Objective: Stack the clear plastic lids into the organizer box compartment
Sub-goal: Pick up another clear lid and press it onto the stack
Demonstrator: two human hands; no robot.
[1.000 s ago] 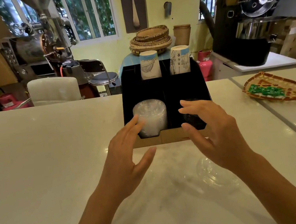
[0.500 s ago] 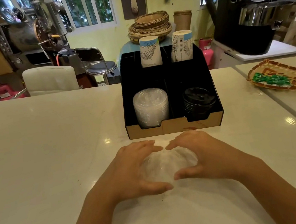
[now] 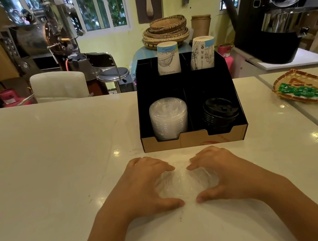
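Note:
A pile of clear plastic lids (image 3: 186, 182) lies on the white counter in front of me. My left hand (image 3: 143, 186) cups its left side and my right hand (image 3: 223, 172) cups its right side, fingers curled around the rim. Behind them stands the black organizer box (image 3: 195, 138) with a cardboard-coloured front. Its front left compartment holds a stack of clear lids (image 3: 169, 117). The front right compartment holds black lids (image 3: 220, 113).
Two stacks of printed paper cups (image 3: 168, 58) stand in the box's rear compartments. A woven tray with green packets (image 3: 306, 89) lies on the counter at right. The white counter (image 3: 46, 157) stretches left. Coffee machines and a chair stand beyond it.
Both hands came back from the organizer box to the counter and closed around the loose clear lids. Since half a second ago they have hardly moved.

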